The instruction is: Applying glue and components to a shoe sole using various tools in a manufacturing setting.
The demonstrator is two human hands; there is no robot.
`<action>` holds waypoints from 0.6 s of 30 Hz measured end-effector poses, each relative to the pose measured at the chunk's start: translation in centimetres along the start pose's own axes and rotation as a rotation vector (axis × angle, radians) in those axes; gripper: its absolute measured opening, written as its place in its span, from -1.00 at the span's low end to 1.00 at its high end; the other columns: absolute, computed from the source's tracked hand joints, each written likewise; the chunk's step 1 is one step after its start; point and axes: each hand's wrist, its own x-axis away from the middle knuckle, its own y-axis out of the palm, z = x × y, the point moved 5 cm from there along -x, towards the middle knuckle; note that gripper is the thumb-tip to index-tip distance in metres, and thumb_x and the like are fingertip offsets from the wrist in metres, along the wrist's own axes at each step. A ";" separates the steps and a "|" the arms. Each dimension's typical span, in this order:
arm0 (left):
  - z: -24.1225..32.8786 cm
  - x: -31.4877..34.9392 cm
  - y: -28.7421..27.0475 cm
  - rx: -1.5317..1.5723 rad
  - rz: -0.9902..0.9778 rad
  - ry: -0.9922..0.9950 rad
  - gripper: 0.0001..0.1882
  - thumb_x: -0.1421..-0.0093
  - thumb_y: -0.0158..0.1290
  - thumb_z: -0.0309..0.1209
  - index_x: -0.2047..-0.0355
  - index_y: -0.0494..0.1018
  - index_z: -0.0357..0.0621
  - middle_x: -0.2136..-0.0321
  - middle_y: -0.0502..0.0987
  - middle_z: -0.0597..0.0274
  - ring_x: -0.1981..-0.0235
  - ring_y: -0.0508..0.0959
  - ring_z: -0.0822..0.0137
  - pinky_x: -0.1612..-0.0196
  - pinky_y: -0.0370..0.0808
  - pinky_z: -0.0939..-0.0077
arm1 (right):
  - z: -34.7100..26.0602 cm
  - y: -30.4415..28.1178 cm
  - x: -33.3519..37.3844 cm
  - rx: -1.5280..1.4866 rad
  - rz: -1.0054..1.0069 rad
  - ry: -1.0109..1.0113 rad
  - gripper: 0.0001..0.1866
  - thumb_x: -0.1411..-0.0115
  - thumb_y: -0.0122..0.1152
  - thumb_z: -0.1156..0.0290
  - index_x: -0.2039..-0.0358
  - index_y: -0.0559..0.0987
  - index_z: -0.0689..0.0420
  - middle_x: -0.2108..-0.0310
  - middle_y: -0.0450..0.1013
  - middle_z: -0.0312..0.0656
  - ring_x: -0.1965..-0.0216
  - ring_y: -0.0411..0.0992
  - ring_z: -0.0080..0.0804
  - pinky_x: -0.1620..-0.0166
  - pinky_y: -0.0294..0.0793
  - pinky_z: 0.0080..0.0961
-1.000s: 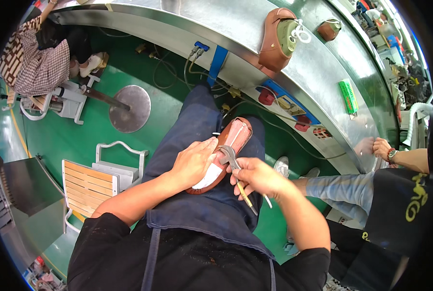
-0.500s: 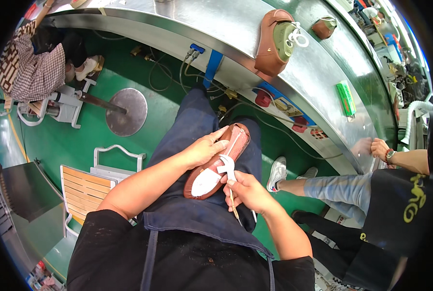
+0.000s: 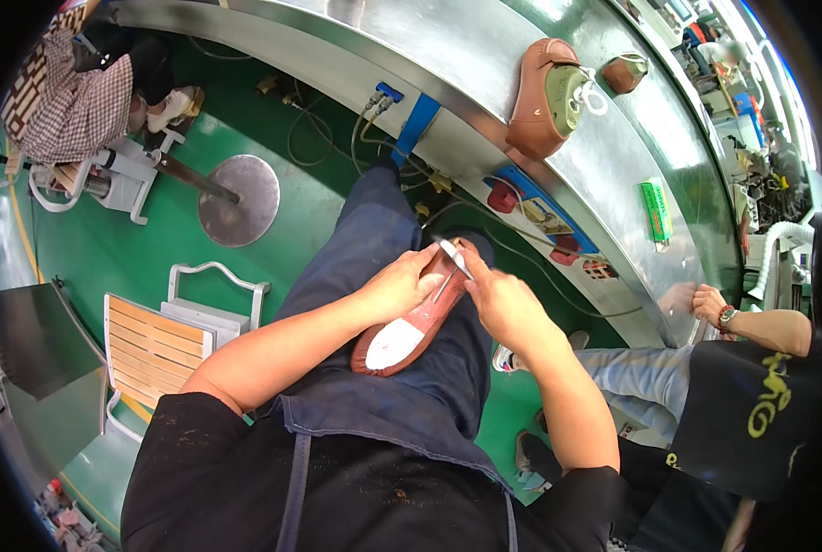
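Across my lap lies a brown leather shoe point(image 3: 427, 316), bottom side up, with a white patch point(image 3: 394, 344) on the forefoot. Along the middle of its underside runs a thin pale metal strip point(image 3: 445, 286). My left hand point(image 3: 400, 284) is wrapped round the shoe's left side and grips it. Over the heel end, my right hand point(image 3: 501, 299) is closed on a slim tool with a white part point(image 3: 455, 258); the fingers cover much of it and motion blurs its tip, so its exact kind cannot be made out.
On the metal bench point(image 3: 613, 184) stand a brown shoe on a green last point(image 3: 547, 101), a smaller brown piece point(image 3: 624, 73) and a green box point(image 3: 656, 212). A co-worker's hand point(image 3: 708, 304) rests at the bench edge. A slatted chair point(image 3: 158, 340) is at left; another person sits beyond.
My right hand has moved up along the shoe to the heel end, turning the tool so its white part points up and away. The left hand still holds the shoe.
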 end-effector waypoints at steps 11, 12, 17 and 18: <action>-0.8 1.7 -0.2 0.045 -0.061 -0.090 -0.13 -0.42 0.09 -0.03 -0.55 0.01 -0.16 -0.33 0.31 -0.30 -0.37 0.36 -0.16 -0.43 0.27 0.19 | -1.0 1.6 2.1 -0.219 0.130 0.010 -0.54 -0.46 0.08 0.37 -0.32 0.38 0.13 0.23 0.59 0.27 0.19 0.56 0.35 0.13 0.52 0.16; -0.2 2.3 -0.4 0.073 -0.060 -0.060 -0.11 -0.41 0.10 -0.02 -0.55 0.01 -0.18 -0.35 0.29 -0.30 -0.38 0.34 -0.15 -0.44 0.25 0.20 | -1.2 1.4 2.4 -0.218 0.098 0.040 -0.55 -0.46 0.07 0.36 -0.31 0.37 0.14 0.22 0.59 0.27 0.18 0.56 0.36 0.11 0.52 0.17; -1.7 4.8 1.2 0.484 -0.125 -0.246 -0.12 -0.41 0.15 -0.11 -0.53 0.01 -0.30 -0.38 0.30 -0.11 -0.39 0.35 0.13 -0.42 0.28 0.31 | -1.6 4.6 4.0 -0.329 0.146 0.025 -0.58 -0.47 0.05 0.37 -0.30 0.38 0.12 0.18 0.59 0.28 0.16 0.55 0.39 0.09 0.50 0.17; -2.0 5.4 1.5 0.482 -0.130 -0.252 -0.12 -0.41 0.15 -0.11 -0.53 0.01 -0.30 -0.38 0.30 -0.11 -0.39 0.35 0.13 -0.42 0.28 0.31 | -1.6 4.8 4.3 -0.332 0.134 0.063 -0.58 -0.47 0.04 0.37 -0.30 0.38 0.11 0.18 0.59 0.29 0.15 0.54 0.40 0.09 0.50 0.18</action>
